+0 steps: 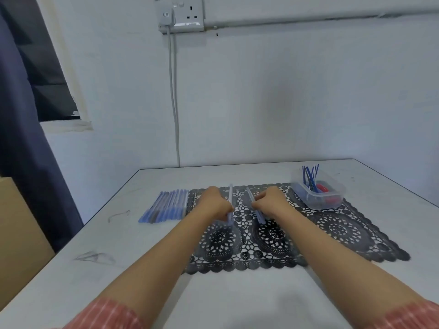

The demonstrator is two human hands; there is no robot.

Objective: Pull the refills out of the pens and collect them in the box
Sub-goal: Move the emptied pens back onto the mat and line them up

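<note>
My left hand grips a pale blue pen above the black lace mat, the pen sticking out above and below the fist. My right hand grips a second pen the same way, a short gap away. A row of several blue pens lies on the table just left of the mat. At the mat's far right corner stands a clear plastic box with several blue refills leaning up out of it and some red pieces inside.
The grey table ends at a white wall behind. A wall socket with a cable hangs above. A dark curtain and a cardboard box stand to the left of the table.
</note>
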